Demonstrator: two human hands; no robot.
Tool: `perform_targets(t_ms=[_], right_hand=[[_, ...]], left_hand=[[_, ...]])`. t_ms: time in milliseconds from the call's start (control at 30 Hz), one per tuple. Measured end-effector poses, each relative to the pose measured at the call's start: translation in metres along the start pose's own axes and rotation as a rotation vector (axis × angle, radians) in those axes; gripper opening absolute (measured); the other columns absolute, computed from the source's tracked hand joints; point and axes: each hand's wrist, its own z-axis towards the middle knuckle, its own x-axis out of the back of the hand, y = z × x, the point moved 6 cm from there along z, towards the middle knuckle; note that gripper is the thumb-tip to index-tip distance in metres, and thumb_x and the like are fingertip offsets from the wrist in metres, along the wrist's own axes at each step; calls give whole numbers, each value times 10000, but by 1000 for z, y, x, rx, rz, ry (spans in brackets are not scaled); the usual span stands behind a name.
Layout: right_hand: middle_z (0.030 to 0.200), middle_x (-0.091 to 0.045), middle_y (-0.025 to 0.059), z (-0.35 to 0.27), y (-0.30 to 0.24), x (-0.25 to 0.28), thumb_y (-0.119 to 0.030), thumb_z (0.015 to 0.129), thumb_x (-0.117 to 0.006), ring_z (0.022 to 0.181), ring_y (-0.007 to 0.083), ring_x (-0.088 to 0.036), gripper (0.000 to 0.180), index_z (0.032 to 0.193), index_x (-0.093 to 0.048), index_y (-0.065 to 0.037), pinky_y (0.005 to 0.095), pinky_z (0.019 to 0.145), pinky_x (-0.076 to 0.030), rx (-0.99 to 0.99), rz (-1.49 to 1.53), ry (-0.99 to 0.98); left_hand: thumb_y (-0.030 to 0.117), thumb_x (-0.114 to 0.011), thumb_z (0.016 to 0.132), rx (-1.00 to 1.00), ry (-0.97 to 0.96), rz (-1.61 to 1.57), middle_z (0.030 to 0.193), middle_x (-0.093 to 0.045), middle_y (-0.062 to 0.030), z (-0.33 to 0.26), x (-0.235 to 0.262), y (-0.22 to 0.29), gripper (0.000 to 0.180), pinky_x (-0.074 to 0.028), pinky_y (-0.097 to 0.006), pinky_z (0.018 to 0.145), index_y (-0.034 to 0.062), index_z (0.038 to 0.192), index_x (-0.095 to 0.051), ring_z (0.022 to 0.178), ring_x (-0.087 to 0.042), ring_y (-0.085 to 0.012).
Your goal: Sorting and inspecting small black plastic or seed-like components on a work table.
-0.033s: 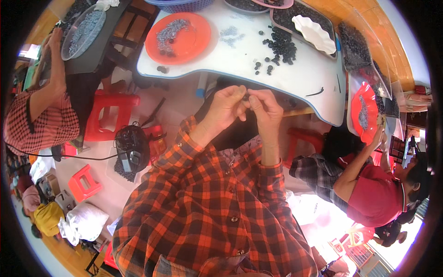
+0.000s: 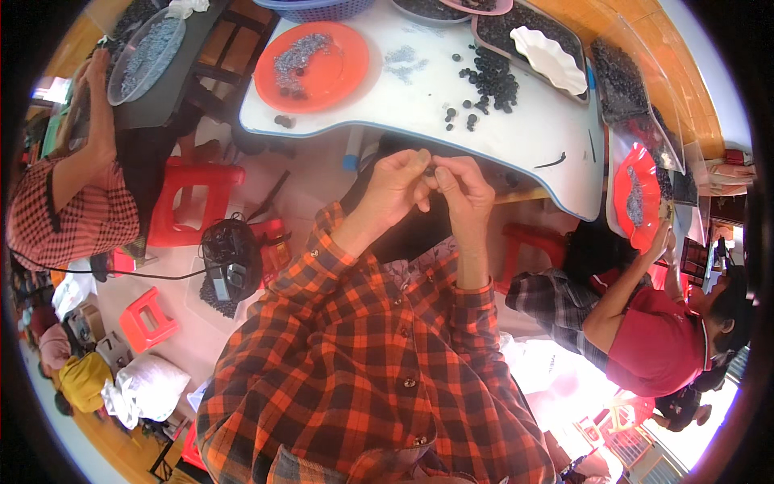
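My left hand [image 2: 389, 187] and my right hand [image 2: 468, 187] meet just off the near edge of the white table [image 2: 403, 105]. Both are closed in a pinch, fingertips nearly touching. Between them shows a small dark piece [image 2: 430, 171], mostly covered by the fingers, its kind too small to make out. Beyond my hands, a pile of small black round parts [image 2: 492, 81] lies on the tabletop, with several loose ones nearer the edge. On the left, an orange-red plate [image 2: 343, 73] bears a heap of small bluish-grey pieces [image 2: 297, 60] and a few black parts.
A blue basket [image 2: 318, 10] and a black-filled tray with a white wavy dish [image 2: 548, 60] stand at the back. A co-worker in red [image 2: 657, 343] sits at right by a red dish [image 2: 637, 194]; another in checks [image 2: 89, 202] sits left. Red stools [image 2: 189, 202] flank me.
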Motion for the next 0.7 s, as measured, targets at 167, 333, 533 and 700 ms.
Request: perform_targets(t_ms=[167, 333, 533, 700], right_hand=[[933, -600, 29, 0, 4, 2, -9, 914, -606, 774, 77, -581, 92, 985, -660, 12, 207, 684, -472, -30, -36, -8], [884, -612, 24, -1, 1, 3, -33, 929, -588, 751, 73, -581, 65, 947, -632, 12, 214, 674, -480, -81, -46, 21], [789, -626, 18, -2, 2, 7, -78, 924, -605, 724, 67, -575, 82, 921, -623, 2, 211, 654, -477, -157, -13, 50], [765, -637, 15, -1, 18, 11, -102, 903, -633, 678, 58, -537, 93, 904, -644, -10, 193, 615, -431, -239, 163, 29]], left_hand=[[249, -611, 946, 5, 30, 27, 718, -616, -80, 0, -3, 1, 241, -489, -254, 399, 16, 888, -598, 497, -538, -116], [228, -606, 948, 46, 42, 13, 742, -618, -83, -2, -9, 1, 227, -510, -255, 425, 3, 917, -598, 538, -552, -114], [156, -603, 942, -10, -5, 169, 795, -635, -82, 0, -3, -3, 158, -581, -271, 499, -3, 941, -609, 578, -588, -114], [131, -603, 939, -55, -20, 259, 807, -641, -90, -1, -6, 1, 148, -583, -273, 504, -17, 945, -611, 593, -603, -120]])
